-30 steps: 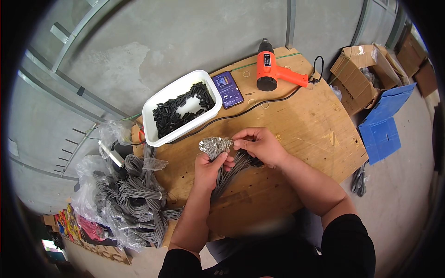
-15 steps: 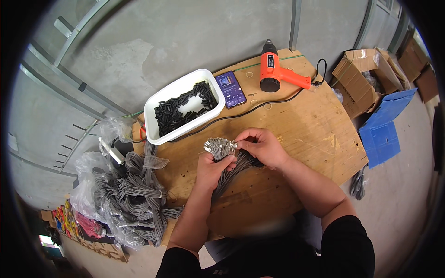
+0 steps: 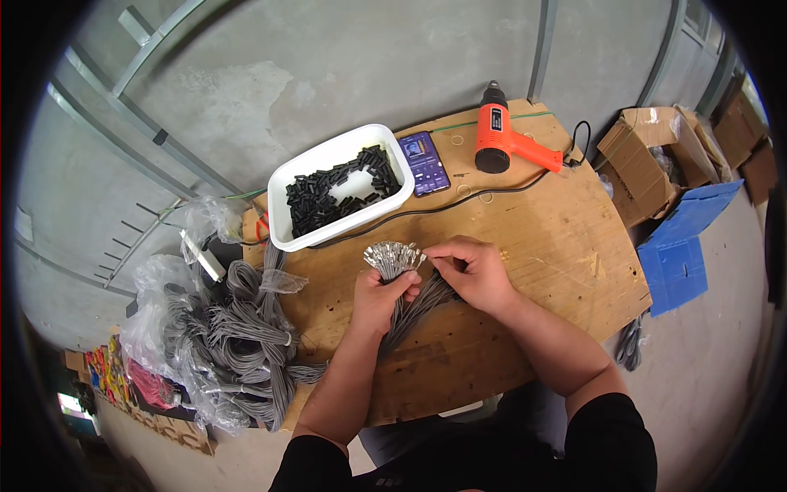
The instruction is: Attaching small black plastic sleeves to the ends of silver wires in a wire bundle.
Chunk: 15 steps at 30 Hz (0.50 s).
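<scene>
My left hand (image 3: 385,299) is closed round a thick bundle of grey cables (image 3: 399,310), holding it upright above the table. Silvery metal terminals (image 3: 392,256) fan out at the bundle's top. At the right edge of that fan, my right hand (image 3: 478,275) has its thumb and forefinger pinched together beside one terminal. What sits between those fingertips is too small to make out. Below my hands, the cables' length trails over the wooden table (image 3: 557,246). Beyond the bundle stands a white plastic tub (image 3: 283,233) with many short black tube pieces (image 3: 316,197).
An orange heat gun (image 3: 529,151) lies at the table's far right, its black cord running behind my hands. Beside the tub is a phone (image 3: 426,168). Coiled grey cables (image 3: 246,328) and clear plastic bags (image 3: 152,303) crowd the left. Cardboard boxes (image 3: 652,156) stand off to the right.
The right hand's fingertips have drawn slightly right, out from the terminals. My left hand keeps its hold on the bundle. The whole view has shifted a little, so the tub and heat gun appear lower.
</scene>
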Each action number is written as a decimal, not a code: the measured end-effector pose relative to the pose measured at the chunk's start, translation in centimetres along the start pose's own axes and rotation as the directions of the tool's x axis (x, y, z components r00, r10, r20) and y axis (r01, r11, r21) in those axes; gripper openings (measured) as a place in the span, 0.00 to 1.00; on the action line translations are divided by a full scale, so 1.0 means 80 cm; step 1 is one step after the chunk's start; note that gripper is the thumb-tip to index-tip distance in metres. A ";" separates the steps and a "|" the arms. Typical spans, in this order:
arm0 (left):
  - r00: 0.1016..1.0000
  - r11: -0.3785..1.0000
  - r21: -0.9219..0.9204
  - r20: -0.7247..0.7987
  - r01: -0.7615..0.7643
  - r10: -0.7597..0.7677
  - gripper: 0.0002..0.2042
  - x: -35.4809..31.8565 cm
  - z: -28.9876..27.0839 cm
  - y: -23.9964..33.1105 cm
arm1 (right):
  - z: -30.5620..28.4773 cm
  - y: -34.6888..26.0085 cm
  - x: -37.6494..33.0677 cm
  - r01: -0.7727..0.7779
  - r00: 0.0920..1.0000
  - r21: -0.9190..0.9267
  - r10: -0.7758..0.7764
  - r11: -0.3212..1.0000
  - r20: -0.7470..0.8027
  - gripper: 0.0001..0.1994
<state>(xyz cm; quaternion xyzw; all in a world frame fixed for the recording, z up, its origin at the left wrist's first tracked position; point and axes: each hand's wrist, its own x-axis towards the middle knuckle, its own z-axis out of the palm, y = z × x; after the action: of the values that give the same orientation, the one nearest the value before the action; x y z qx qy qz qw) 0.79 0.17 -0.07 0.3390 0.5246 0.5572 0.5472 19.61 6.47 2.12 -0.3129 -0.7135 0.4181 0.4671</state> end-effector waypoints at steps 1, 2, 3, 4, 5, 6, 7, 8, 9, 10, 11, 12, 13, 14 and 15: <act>1.000 1.000 -0.026 -0.014 0.013 -0.014 0.05 0.001 -0.002 -0.001 | 0.001 -0.001 0.000 0.006 1.000 0.001 -0.006 1.000 0.010 0.09; 0.999 0.998 -0.054 -0.025 0.028 -0.029 0.05 0.002 -0.002 -0.002 | 0.001 -0.002 -0.001 -0.016 1.000 0.003 0.015 1.000 0.009 0.07; 0.999 0.998 -0.060 -0.031 0.023 -0.025 0.05 0.002 -0.002 -0.002 | 0.001 -0.003 -0.002 -0.037 0.999 0.005 0.037 0.999 0.007 0.06; 0.999 0.997 -0.070 -0.020 0.029 -0.030 0.05 0.002 -0.002 -0.002 | 0.000 -0.001 -0.002 -0.033 0.999 0.004 0.033 0.999 0.016 0.06; 0.999 0.996 -0.079 -0.006 0.036 -0.036 0.05 0.002 -0.002 -0.002 | 0.000 0.003 -0.002 -0.131 0.991 0.098 0.127 0.987 0.045 0.04; 0.999 0.996 -0.085 -0.009 0.033 -0.034 0.05 0.002 -0.003 -0.003 | 0.001 0.007 -0.002 -0.229 0.973 0.187 0.217 0.955 0.083 0.03; 1.000 0.998 -0.063 0.021 0.015 -0.014 0.05 0.002 -0.004 -0.006 | 0.001 0.012 -0.002 -0.228 0.973 0.183 0.215 0.956 0.087 0.03; 0.999 0.999 -0.042 0.052 -0.004 0.006 0.05 0.002 -0.004 -0.007 | 0.002 0.015 -0.001 -0.243 0.969 0.235 0.223 0.941 0.107 0.03; 0.999 0.999 -0.047 0.051 -0.008 0.010 0.05 0.002 -0.004 -0.008 | 0.002 0.017 0.000 -0.257 0.965 0.286 0.230 0.923 0.126 0.03; 0.998 1.000 -0.026 0.064 -0.007 0.008 0.05 0.001 -0.005 -0.008 | 0.002 0.017 0.000 -0.255 0.965 0.281 0.227 0.925 0.128 0.03; 0.997 1.000 -0.005 0.077 -0.005 0.006 0.05 0.000 -0.005 -0.008 | 0.003 0.016 0.001 -0.236 0.971 0.303 0.210 0.923 0.118 0.04; 0.997 1.000 -0.010 0.078 -0.009 0.009 0.05 0.000 -0.005 -0.008 | 0.004 0.014 0.001 -0.217 0.976 0.324 0.192 0.921 0.107 0.05; 0.995 1.000 -0.014 0.094 -0.019 0.021 0.05 0.000 -0.005 -0.008 | 0.007 0.014 0.001 -0.215 0.976 0.320 0.190 0.923 0.108 0.05; 0.993 0.999 -0.020 0.111 -0.030 0.032 0.04 0.000 -0.005 -0.008 | 0.009 0.013 0.000 -0.212 0.977 0.337 0.198 0.917 0.077 0.05; 0.993 0.999 -0.024 0.114 -0.033 0.035 0.04 0.001 -0.004 -0.008 | 0.010 0.013 -0.001 -0.209 0.978 0.355 0.206 0.911 0.046 0.06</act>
<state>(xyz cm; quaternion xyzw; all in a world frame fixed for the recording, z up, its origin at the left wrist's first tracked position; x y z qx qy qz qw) 0.62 0.04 -0.76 0.3730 0.4804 0.5521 0.5704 18.95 6.61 0.98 -0.2949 -0.5901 0.5893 0.4664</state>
